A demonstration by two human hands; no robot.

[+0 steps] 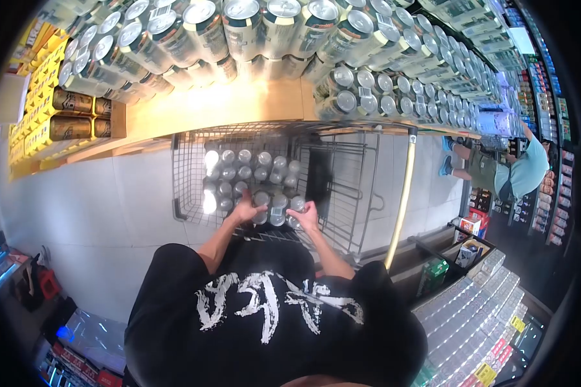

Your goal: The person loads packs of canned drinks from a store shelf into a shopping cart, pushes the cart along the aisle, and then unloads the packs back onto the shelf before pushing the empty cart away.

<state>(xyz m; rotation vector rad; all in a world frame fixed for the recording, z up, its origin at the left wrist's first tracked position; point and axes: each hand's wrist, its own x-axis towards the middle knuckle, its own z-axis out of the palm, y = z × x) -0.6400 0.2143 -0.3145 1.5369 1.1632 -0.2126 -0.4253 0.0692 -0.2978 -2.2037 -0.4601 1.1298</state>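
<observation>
A wire shopping cart [184,209] holds several packs of cans [229,171] with silvery tops facing up. At the cart's near side, my left hand [247,210] grips the left end of a pack of cans [277,209]. The right end of this same pack is held by my right hand [306,215], fingers curled round its edge. The pack lies between both hands, level, beside the other cans. The undersides of the pack and some fingertips are hidden.
Beyond the cart, a wooden display [206,106] bears stacked cans [239,26]. Yellow cartons [39,129] stand at the left. A yellow pole [403,193] rises right of the cart. Packed cans [471,316] fill the lower right. Another person [523,171] is at the far right.
</observation>
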